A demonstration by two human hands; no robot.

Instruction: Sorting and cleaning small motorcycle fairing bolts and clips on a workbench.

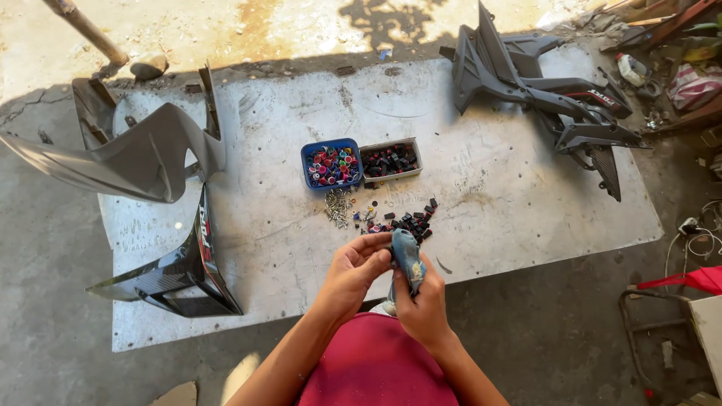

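- A pale flat board (286, 256) lies on the concrete floor (53, 248) and carries the things.
- Just beyond the grip: a loose heap of small black parts (410, 222) and a pile of metal screws (340, 207).
- Further beyond: a blue tray (332, 165) touching a white tray (390, 159).
- Far left of the grip: grey fairing panels (143, 162).
- Far right and beyond: dark fairing panels (541, 94).

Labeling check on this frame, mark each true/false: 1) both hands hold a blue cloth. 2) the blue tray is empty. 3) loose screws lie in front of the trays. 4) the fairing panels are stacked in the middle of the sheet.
1) True: left hand and right hand hold the blue cloth.
2) False: the blue tray holds small coloured parts.
3) True: loose screws.
4) False: grey fairing panels and dark fairing panels sit at opposite ends of the sheet.
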